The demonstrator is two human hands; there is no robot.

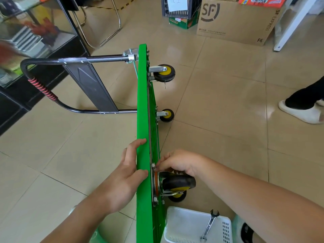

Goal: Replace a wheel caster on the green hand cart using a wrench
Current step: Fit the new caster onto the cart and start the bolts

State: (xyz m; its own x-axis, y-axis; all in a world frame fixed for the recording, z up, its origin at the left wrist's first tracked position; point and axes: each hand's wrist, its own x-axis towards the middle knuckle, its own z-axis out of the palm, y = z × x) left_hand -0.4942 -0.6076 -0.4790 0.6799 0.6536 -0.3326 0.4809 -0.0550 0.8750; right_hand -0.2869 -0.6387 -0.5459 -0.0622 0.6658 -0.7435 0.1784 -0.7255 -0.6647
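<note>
- Head view: the green hand cart stands on one long edge on the tiled floor. Its long axis runs away from the camera, its wheels point right and its handle sticks out left.
- The left hand lies flat on the deck's left face, fingers straight, thumb over the top edge.
- The right hand, fingers curled, pinches a nut on the near caster.
- The wrench lies in the white basket, open end pointing away.
</note>
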